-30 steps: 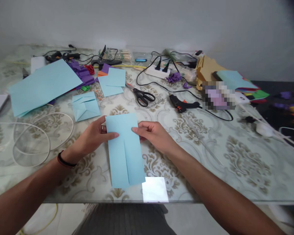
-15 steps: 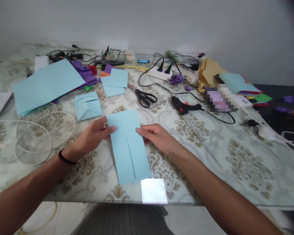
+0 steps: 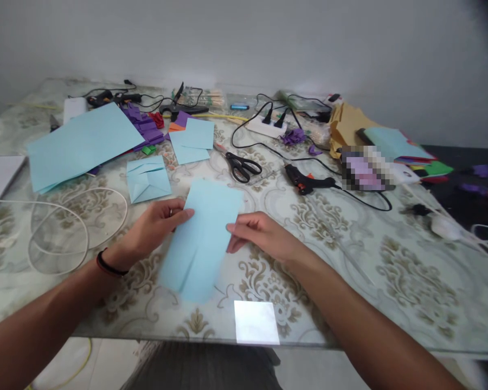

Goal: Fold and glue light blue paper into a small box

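A long light blue paper (image 3: 205,238) with a slit-like line in its lower half is between my hands, its lower end slightly blurred. My left hand (image 3: 166,222) pinches its left edge, thumb on top. On the right edge, my right hand (image 3: 250,232) grips it between thumb and fingers. A folded light blue paper piece (image 3: 148,180) lies just beyond my left hand. Black-handled scissors (image 3: 242,166) rest behind the held paper.
Large light blue sheets (image 3: 83,142) lie at the left, near a looped white cable (image 3: 87,238). A black glue gun (image 3: 309,181) is at the right, below a white power strip (image 3: 266,125). Brown paper (image 3: 350,127) sits farther back.
The held paper has swung, so its lower end now points down-left instead of down-right. My right hand has shifted slightly down with its edge. Both hands still hold it.
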`<act>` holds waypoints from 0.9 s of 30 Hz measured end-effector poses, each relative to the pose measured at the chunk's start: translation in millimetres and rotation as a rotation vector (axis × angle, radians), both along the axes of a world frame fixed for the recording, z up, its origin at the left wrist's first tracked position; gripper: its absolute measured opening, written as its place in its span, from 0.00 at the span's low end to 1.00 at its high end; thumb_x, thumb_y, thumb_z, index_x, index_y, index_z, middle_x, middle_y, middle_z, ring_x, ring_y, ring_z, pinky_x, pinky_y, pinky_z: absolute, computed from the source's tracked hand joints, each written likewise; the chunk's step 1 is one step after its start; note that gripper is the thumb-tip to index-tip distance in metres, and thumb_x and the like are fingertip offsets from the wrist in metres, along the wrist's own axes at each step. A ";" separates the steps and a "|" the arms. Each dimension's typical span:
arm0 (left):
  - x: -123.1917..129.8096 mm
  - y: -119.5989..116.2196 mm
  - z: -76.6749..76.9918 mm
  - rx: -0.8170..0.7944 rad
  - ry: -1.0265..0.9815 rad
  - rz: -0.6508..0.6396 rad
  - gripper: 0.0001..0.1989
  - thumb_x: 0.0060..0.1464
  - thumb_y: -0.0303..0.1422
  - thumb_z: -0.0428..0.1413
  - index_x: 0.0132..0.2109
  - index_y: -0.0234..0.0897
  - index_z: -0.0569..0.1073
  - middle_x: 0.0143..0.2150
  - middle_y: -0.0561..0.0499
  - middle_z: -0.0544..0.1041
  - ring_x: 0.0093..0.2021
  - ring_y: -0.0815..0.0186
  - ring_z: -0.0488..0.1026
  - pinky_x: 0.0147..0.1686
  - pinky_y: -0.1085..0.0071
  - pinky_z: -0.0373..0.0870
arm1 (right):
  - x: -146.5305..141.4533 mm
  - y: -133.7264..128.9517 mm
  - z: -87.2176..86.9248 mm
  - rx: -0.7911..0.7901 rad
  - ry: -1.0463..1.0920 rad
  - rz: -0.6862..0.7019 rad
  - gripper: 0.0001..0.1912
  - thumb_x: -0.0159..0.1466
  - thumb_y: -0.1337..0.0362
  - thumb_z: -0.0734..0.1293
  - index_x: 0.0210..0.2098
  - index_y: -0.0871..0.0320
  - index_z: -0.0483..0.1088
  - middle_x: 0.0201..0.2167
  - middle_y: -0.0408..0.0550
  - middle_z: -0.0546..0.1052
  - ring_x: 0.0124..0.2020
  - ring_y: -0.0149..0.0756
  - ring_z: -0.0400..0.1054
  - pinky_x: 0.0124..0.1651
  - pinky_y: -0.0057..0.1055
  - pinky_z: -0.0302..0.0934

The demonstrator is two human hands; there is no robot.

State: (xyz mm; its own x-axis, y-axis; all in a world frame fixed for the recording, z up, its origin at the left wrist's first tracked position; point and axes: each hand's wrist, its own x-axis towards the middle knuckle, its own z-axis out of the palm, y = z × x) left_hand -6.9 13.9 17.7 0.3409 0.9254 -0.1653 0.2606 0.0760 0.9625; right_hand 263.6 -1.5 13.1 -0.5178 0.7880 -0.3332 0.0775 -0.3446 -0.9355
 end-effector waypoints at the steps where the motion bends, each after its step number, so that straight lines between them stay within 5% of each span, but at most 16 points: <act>1: -2.2 0.6 2.9 -0.017 0.014 -0.008 0.21 0.63 0.50 0.60 0.31 0.37 0.73 0.23 0.57 0.68 0.22 0.70 0.64 0.21 0.75 0.59 | 3.0 1.4 3.1 -0.009 -0.003 0.058 0.23 0.59 0.44 0.78 0.33 0.59 0.76 0.32 0.49 0.82 0.34 0.38 0.78 0.41 0.36 0.74; 5: -4.9 -1.3 14.2 -0.044 0.169 -0.305 0.21 0.65 0.49 0.56 0.31 0.37 0.71 0.24 0.57 0.65 0.22 0.71 0.60 0.20 0.75 0.54 | 8.4 3.1 11.1 0.096 0.005 -0.062 0.27 0.60 0.47 0.78 0.52 0.55 0.76 0.40 0.47 0.81 0.40 0.36 0.76 0.41 0.32 0.73; 8: 0.2 -7.3 16.1 0.032 0.267 -0.480 0.20 0.67 0.46 0.54 0.31 0.37 0.72 0.25 0.57 0.64 0.25 0.70 0.60 0.23 0.75 0.55 | -0.4 -3.7 9.3 0.119 -0.044 -0.077 0.23 0.60 0.48 0.78 0.47 0.56 0.77 0.34 0.44 0.79 0.33 0.33 0.72 0.35 0.29 0.67; 11: 5.4 -11.9 13.5 0.067 0.293 -0.527 0.20 0.69 0.45 0.51 0.32 0.37 0.73 0.25 0.57 0.64 0.26 0.70 0.60 0.24 0.74 0.54 | -14.0 -12.2 2.9 0.132 -0.106 -0.010 0.18 0.61 0.49 0.77 0.38 0.58 0.78 0.28 0.42 0.76 0.28 0.31 0.67 0.30 0.28 0.58; 18: 7.4 -13.6 13.9 0.102 0.240 -0.552 0.21 0.69 0.40 0.49 0.28 0.37 0.68 0.25 0.56 0.64 0.26 0.69 0.59 0.26 0.72 0.55 | -27.6 -16.3 -5.3 0.278 -0.267 -0.059 0.13 0.61 0.52 0.75 0.36 0.55 0.80 0.31 0.43 0.78 0.33 0.35 0.67 0.35 0.31 0.57; 22: 8.6 -15.2 15.3 0.036 0.185 -0.558 0.20 0.68 0.39 0.51 0.28 0.37 0.71 0.24 0.56 0.64 0.26 0.70 0.58 0.25 0.72 0.54 | -30.3 -18.6 -4.5 0.226 -0.206 -0.030 0.09 0.60 0.56 0.74 0.34 0.55 0.79 0.27 0.41 0.76 0.27 0.32 0.63 0.31 0.29 0.54; 27: 9.1 -16.9 12.3 0.008 0.169 -0.624 0.20 0.68 0.39 0.51 0.27 0.37 0.70 0.24 0.57 0.61 0.26 0.70 0.57 0.26 0.71 0.53 | -32.0 -19.9 -6.0 0.235 -0.091 0.020 0.02 0.56 0.66 0.71 0.30 0.55 0.76 0.31 0.41 0.78 0.34 0.34 0.70 0.39 0.30 0.61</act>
